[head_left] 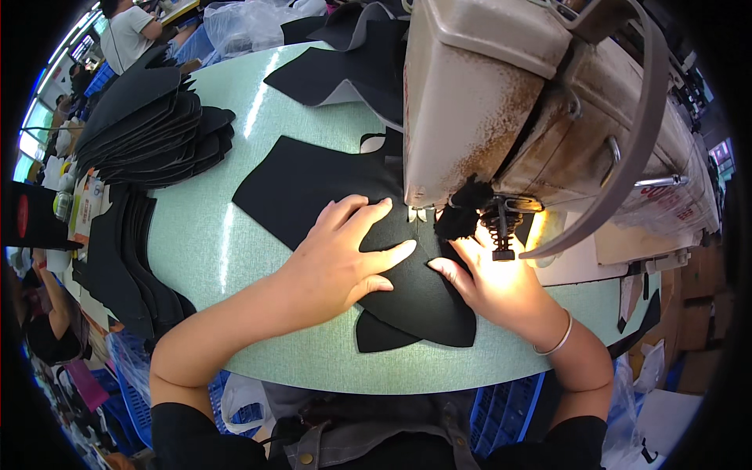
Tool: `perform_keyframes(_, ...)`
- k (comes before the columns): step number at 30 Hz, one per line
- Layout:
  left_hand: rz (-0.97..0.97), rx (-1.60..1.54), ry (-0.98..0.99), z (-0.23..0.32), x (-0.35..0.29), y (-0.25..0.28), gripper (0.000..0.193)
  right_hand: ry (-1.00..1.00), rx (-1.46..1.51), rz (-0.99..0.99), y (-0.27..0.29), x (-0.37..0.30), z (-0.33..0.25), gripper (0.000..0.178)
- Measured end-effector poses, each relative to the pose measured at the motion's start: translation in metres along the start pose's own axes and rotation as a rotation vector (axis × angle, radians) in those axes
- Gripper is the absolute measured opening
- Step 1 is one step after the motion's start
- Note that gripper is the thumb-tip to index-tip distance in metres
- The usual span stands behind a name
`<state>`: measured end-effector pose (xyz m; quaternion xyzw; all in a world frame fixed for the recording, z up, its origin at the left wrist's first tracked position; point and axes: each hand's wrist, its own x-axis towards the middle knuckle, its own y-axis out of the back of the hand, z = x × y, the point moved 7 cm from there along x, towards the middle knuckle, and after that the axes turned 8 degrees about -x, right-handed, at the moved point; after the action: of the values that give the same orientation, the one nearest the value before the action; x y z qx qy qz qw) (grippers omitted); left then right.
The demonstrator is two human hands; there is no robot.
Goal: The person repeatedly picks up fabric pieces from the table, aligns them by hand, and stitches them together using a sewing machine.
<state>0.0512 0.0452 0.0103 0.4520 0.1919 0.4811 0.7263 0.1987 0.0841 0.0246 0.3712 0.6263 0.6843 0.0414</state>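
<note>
Black fabric pieces (290, 184) lie flat on the table, their middle under the head of a beige sewing machine (482, 102). My left hand (348, 251) rests on the fabric left of the needle area, fingers spread and pressing down. On the other side, my right hand (489, 274) lies at the fabric's right edge, thumb on the cloth. Its other fingers are partly hidden behind the machine's black fuzzy part and spring, in bright lamp light. Toward me, two fabric tips overlap, a smaller one (384, 335) showing from beneath.
Stacks of cut black pieces (157, 129) stand on the left of the pale green table (196, 235). More black pieces (345, 74) lie behind. A curved grey bar (646, 133) arches at the machine's right. Blue crates (509, 411) sit below the front edge. Other people are at far left.
</note>
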Motion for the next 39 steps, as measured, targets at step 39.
perform_keyframes(39, -0.085, 0.081, -0.07, 0.002, 0.003, -0.002, 0.039, 0.007, -0.019, -0.146, -0.018, -0.013, 0.003, 0.037)
